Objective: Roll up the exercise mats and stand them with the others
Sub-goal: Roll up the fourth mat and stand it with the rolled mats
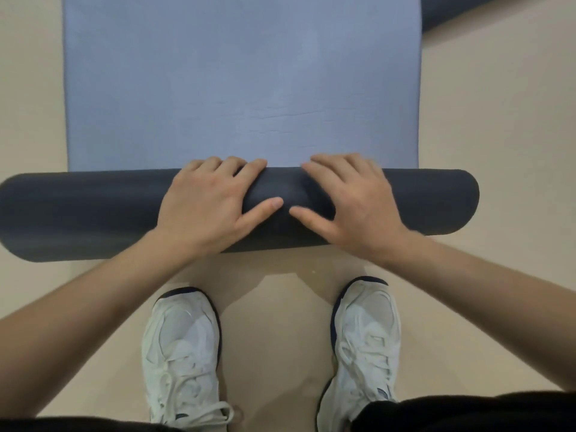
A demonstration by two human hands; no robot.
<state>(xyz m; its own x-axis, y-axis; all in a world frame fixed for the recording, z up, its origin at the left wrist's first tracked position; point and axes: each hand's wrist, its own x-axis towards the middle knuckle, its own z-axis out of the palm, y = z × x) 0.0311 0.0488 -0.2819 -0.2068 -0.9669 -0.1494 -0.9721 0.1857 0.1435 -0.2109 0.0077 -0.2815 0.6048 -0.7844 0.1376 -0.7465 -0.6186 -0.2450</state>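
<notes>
Both hands rest on top of the roll (78, 213) of the exercise mat (240, 82). I see the left hand (208, 201) and the right hand (355, 207) side by side near the roll's middle. The palms press down and the fingers are spread and draped over its far side, so I read both hands as released, pushing rather than grasping. The thumbs point inward at each other and nearly meet, with a small gap between their tips, and the roll dents slightly there.

The dark grey-blue roll runs crosswise under the palms, reaching well out past the left hand and past the right. Just beyond the fingertips, the unrolled, lighter blue stretch of the mat lies flat on the beige floor (498, 120) and runs away from me. Faint creases show in it beyond the right fingertips.

Behind the wrists, apart from the roll, stand two white shoes (184, 347), one behind each forearm. Far beyond and outward of the right hand lies part of a second dark mat (458, 10); I cannot tell whether it is rolled.
</notes>
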